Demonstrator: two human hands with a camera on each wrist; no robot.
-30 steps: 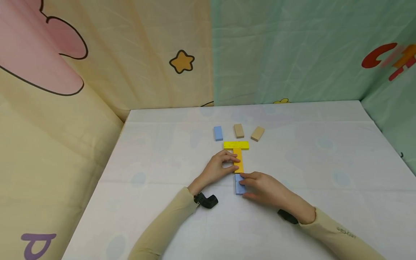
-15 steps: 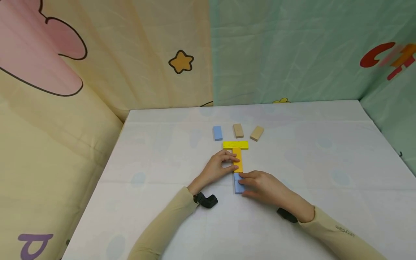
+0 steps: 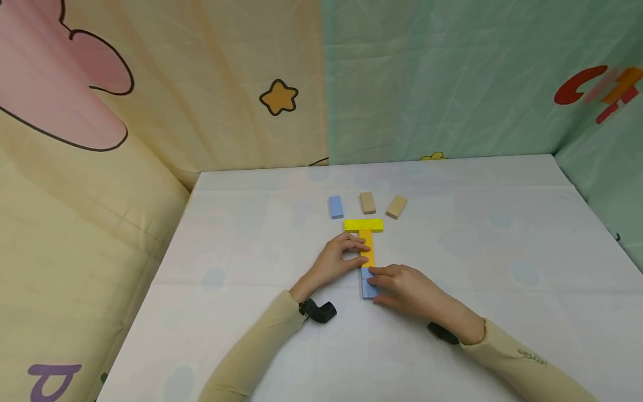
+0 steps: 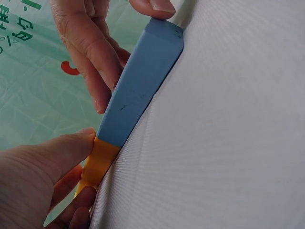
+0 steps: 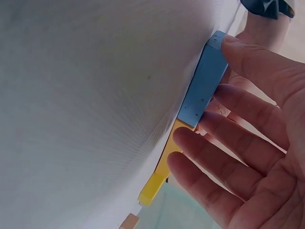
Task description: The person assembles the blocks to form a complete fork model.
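In the head view a bright yellow block [image 3: 364,225] lies crosswise, with an orange block [image 3: 366,245] running from its middle towards me. A blue block [image 3: 368,287] continues that line, its far end meeting the orange block's near end. My left hand [image 3: 337,258] holds the orange block from the left, thumb near its near end. My right hand [image 3: 409,287] holds the blue block, thumb at its near end and fingertips along its top. In the right wrist view, other fingers reach over the orange block [image 5: 169,143]. All three blocks lie on the white cloth.
Behind the yellow block lie a loose blue block [image 3: 336,207] and two wooden blocks, one upright to me [image 3: 368,202] and one slanted [image 3: 397,206]. Printed curtains [image 3: 226,111] stand at the table's back and sides. Each wrist bears a black camera.
The blue block has slid slightly away from me with the right hand, closing the thin gap to the orange block. The left hand keeps its place.
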